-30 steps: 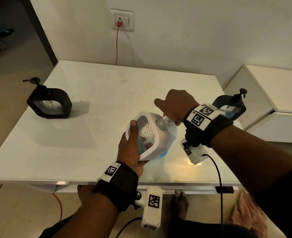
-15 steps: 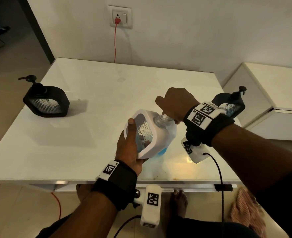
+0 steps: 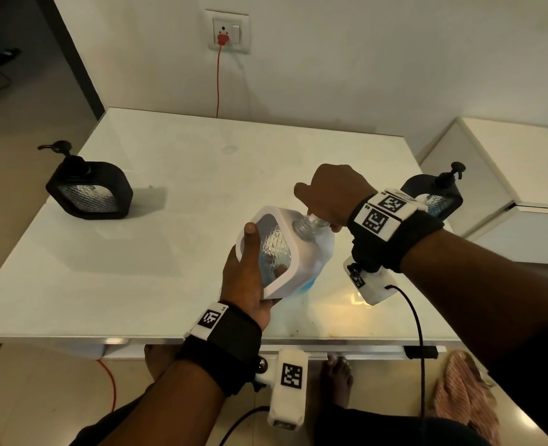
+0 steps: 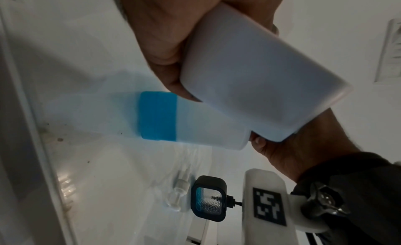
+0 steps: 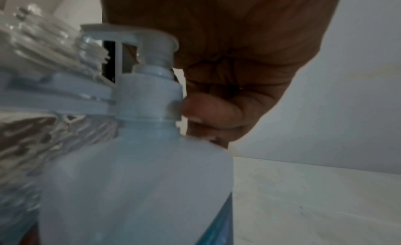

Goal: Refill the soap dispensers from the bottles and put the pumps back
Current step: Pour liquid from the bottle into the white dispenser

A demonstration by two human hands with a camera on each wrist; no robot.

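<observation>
My left hand grips a white square soap dispenser with a ribbed glass window. It is tilted, with its open neck toward the right. The dispenser's flat base fills the left wrist view. Just behind it a translucent refill bottle stands on the table, with blue liquid low inside. My right hand sits over the bottle's top, fingers curled round its pump. The pump's spout points at the dispenser's neck.
A black dispenser with its pump on stands at the white table's left edge, and another behind my right wrist. A loose white pump lies beside that one. A white cabinet is on the right.
</observation>
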